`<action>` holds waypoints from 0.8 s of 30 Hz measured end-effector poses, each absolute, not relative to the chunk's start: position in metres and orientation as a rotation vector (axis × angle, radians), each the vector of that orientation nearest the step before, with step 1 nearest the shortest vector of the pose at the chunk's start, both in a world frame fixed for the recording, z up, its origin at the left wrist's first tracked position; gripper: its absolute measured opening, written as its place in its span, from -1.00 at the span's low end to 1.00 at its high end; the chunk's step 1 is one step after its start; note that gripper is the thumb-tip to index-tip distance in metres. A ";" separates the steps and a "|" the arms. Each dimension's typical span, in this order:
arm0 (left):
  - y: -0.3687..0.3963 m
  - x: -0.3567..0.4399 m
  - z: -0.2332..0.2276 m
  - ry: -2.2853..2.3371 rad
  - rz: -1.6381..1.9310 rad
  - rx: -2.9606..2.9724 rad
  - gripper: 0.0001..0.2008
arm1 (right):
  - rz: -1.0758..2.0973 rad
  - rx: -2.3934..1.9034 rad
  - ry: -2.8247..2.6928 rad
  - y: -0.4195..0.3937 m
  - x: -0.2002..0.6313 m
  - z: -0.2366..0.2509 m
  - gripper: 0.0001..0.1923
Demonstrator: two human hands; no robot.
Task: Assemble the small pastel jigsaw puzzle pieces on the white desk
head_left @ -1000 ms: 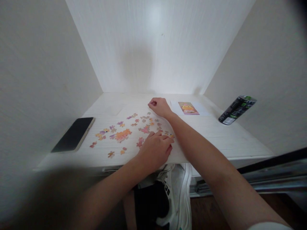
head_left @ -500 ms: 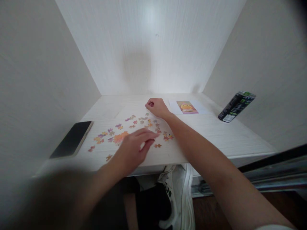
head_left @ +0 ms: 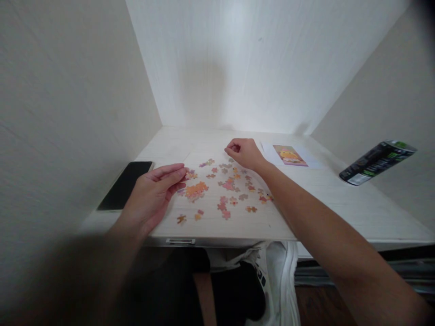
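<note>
My left hand [head_left: 154, 192] is at the left edge of the scattered jigsaw pieces, thumb and fingers pressed together beside some purple and yellow pieces [head_left: 191, 174]. Whether a piece is in that pinch I cannot make out. Just right of the fingers lies a joined orange section [head_left: 195, 190] of the puzzle. My right hand [head_left: 245, 151] rests on the table behind the pieces with its fingers curled to a pinch; anything in it is hidden. Pink pieces [head_left: 223, 207] and a brown-orange piece [head_left: 251, 209] lie nearer the front edge, with several others around them.
A dark-screened phone [head_left: 125, 186] lies at the left by the wall. Behind my right forearm is a printed picture [head_left: 290, 155] on a white sheet. A black drink can [head_left: 374, 163] stands at the right. The white table [head_left: 234, 228] has walls on three sides.
My left hand has moved left from above the middle of the pieces to their left edge, uncovering pink pieces. My right hand stays behind the pieces. The view has shifted.
</note>
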State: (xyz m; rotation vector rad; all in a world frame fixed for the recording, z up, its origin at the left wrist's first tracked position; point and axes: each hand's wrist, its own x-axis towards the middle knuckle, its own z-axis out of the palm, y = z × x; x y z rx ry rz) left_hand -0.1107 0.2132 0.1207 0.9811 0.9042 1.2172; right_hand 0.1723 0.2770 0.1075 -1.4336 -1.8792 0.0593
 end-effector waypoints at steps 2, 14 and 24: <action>0.213 -0.111 0.120 0.888 1.222 0.946 -0.79 | 0.052 -1.398 -1.920 0.272 0.162 0.111 -0.81; 0.204 -0.104 0.118 0.797 1.251 0.911 -0.76 | 0.813 -1.094 -2.033 0.241 0.107 0.120 -0.70; 0.202 -0.104 0.115 0.925 1.260 1.181 -0.70 | 1.247 -0.866 -1.725 0.230 0.087 0.125 -0.75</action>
